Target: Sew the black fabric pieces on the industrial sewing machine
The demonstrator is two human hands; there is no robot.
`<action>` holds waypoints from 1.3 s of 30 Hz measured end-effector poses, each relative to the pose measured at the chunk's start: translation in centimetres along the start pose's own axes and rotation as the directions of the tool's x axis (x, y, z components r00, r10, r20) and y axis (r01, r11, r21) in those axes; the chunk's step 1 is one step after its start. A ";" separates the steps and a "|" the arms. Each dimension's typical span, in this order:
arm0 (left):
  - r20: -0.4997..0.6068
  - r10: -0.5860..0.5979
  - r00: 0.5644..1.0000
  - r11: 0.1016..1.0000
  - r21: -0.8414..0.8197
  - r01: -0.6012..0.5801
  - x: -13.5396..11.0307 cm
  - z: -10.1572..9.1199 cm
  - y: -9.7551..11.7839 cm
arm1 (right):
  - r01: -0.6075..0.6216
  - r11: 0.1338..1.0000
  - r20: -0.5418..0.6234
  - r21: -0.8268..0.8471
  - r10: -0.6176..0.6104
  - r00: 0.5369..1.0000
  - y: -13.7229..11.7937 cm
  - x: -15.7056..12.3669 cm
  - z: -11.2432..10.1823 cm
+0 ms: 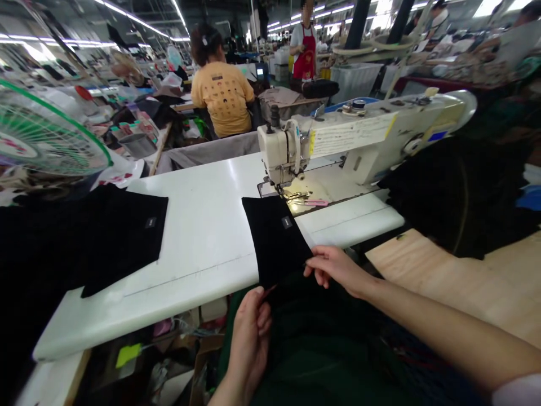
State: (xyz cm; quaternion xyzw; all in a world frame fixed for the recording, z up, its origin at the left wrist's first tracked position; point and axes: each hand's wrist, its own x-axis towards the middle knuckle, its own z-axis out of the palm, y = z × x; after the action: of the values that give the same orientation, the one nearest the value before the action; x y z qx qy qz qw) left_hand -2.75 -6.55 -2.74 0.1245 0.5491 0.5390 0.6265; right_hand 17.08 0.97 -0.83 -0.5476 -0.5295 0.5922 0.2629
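A black fabric piece [276, 239] with a small grey label [287, 223] lies over the front edge of the white sewing table [198, 225]. My left hand [252, 330] is closed at its lower left corner, the thumb against the near edge; a thin reddish sliver by the fingertips is too blurred to name. At the lower right edge, my right hand [336, 268] pinches the same piece between thumb and fingers. The far edge of the cloth rests just before the needle area of the sewing machine [291, 152], where pink-handled snips [316, 202] lie.
More labelled black fabric [127, 234] covers the table's left end. A green fan [46, 135] stands beyond it. To the right are a dark cloth heap [460, 192] and a plywood board [422, 276]. A person in a yellow shirt [224, 96] sits ahead; another wears a red apron [305, 53].
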 end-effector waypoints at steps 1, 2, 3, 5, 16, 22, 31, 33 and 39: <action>-0.008 0.003 1.000 1.000 0.005 -0.003 0.0 -0.1 -0.1 | -0.028 0.993 0.029 0.119 0.025 0.999 0.0 -0.2 -0.1; -0.016 0.008 1.000 1.000 0.006 -0.008 0.0 -0.1 -0.1 | -0.057 0.975 0.049 0.216 0.048 0.998 -0.1 -0.3 -0.3; -0.023 0.012 1.000 1.000 0.004 -0.012 0.0 -0.1 -0.1 | -0.081 0.958 0.056 0.276 0.068 0.996 -0.2 -0.3 -0.4; -0.030 0.016 0.999 1.000 0.000 -0.016 -0.2 0.0 0.0 | -0.110 0.950 0.043 0.291 0.102 0.994 -0.3 -0.3 -0.6; -0.070 0.567 0.821 0.762 0.424 -0.490 -0.1 -1.0 1.4 | -0.107 0.975 0.059 0.196 0.097 0.994 -0.5 0.5 -0.9; 0.794 0.503 0.341 -0.447 0.577 -0.684 0.4 3.5 2.8 | -0.126 0.973 0.075 0.194 0.113 0.991 -0.5 0.8 -1.2; 0.899 0.295 0.325 -0.710 0.434 -0.554 3.0 6.3 2.4 | -0.007 1.000 0.046 0.018 0.006 0.999 -0.2 0.3 -2.0; 0.897 0.308 0.318 -0.696 0.441 -0.567 2.9 6.1 2.5 | 0.270 0.912 -0.042 -0.307 -0.297 0.954 0.4 0.1 -2.6; 0.866 0.277 0.417 -0.616 0.493 -0.615 2.2 7.0 4.3 | 0.641 -0.031 0.369 -0.767 -0.839 0.400 0.6 0.9 -3.9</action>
State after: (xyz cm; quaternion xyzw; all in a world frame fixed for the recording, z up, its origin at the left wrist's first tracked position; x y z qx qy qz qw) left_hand 0.26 -0.06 1.85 0.8607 0.4861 0.1441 -0.0463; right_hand 20.58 2.89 -1.03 -0.2789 -0.9133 -0.0426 0.2937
